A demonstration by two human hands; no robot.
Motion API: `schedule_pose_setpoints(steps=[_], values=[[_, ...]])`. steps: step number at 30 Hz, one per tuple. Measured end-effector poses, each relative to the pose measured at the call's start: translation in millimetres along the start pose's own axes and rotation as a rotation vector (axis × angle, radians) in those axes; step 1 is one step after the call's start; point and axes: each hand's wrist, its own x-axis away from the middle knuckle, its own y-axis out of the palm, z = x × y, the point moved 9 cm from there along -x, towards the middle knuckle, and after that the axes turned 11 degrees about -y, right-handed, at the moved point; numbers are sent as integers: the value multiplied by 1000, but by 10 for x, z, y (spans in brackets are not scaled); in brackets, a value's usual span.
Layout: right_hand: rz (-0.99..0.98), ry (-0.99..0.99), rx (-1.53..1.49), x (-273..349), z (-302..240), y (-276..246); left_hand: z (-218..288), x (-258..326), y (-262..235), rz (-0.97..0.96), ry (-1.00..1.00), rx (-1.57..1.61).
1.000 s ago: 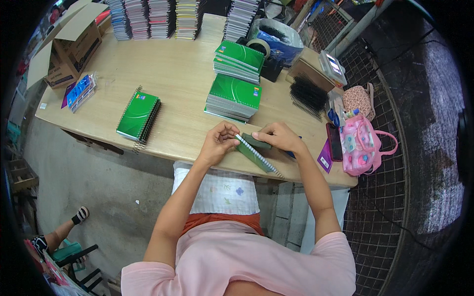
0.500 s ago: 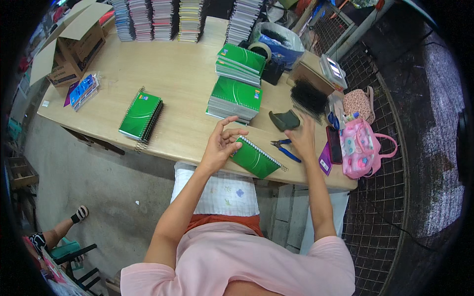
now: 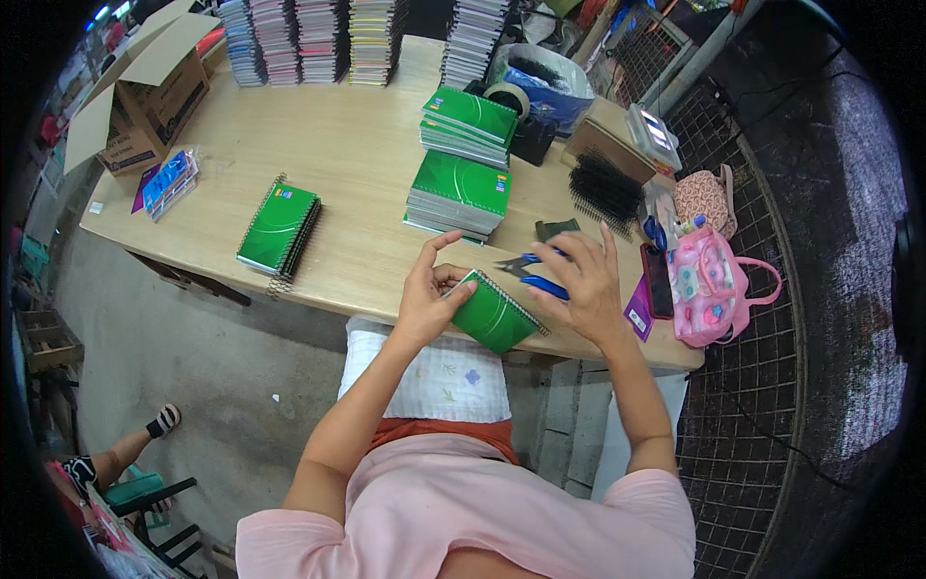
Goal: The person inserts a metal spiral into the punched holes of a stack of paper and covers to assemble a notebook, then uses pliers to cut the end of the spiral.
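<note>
Nearer the body than the green notebook stack (image 3: 458, 183), by the table's edge: one green spiral notebook (image 3: 497, 314), tilted, left hand (image 3: 436, 289) pinching its upper corner between thumb and fingers, index raised. Probably light, stiff-covered, a little slick; best held by the cover, off the bendable wire coil. Right of and nearer than the stack, right hand (image 3: 585, 289) loosely grips blue-handled pliers (image 3: 545, 287), other fingers spread. Under the stack, pale smooth table (image 3: 357, 164); left below it, concrete floor (image 3: 289, 357).
</note>
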Motion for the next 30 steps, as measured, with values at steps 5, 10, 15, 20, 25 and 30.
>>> schedule_pose_setpoints(steps=[5, 10, 15, 20, 25, 30], values=[[-46, -309, 118, -362, -274, -25, 49, 19, -20, -1, -28, -25], [-55, -429, 180, -483, -399, -8, 19, 6, -111, 11, -29, -63], [-55, -472, 197, -506, -427, -3, 9, -8, -136, 23, -49, -95], [-96, -463, 214, -518, -453, 40, 54, -18, -157, 31, -42, -121], [-391, 68, -280, -311, -85, 318, 206, 88, -125, 214, 150, -360], [-125, 352, -447, -127, 125, 102, 729, 379, -320, 493, 273, -878]])
